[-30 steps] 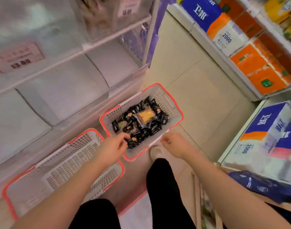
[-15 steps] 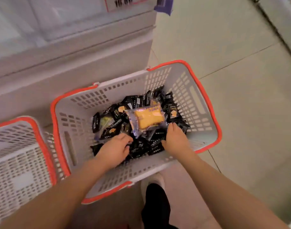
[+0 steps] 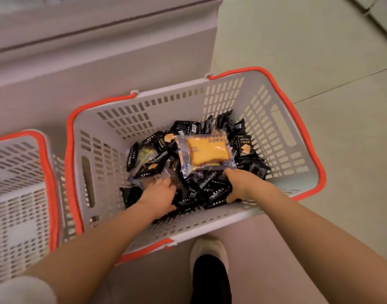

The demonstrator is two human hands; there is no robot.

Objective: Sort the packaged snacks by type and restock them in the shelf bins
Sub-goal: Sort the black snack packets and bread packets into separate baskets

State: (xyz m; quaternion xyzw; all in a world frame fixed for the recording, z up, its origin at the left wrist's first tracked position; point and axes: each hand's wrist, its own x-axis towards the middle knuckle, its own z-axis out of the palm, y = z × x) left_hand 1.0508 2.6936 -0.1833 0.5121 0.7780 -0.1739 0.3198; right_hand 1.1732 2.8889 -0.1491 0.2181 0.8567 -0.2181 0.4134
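Both hands are down in the basket [image 3: 276, 119], so the sorting step seems just started. The left hand [image 3: 159, 194] and the right hand [image 3: 243, 185] lie among the black packets [image 3: 210, 189]; their fingers are buried, so I cannot tell if they hold anything. The yellow cake pack [image 3: 204, 153] lies on top. Next, probably lift one type. The second basket [image 3: 17, 172] stands beside.

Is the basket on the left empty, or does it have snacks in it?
Empty as far as shown: the left basket shows only bare white lattice, while the black packets fill the middle basket. Its left part is out of frame.
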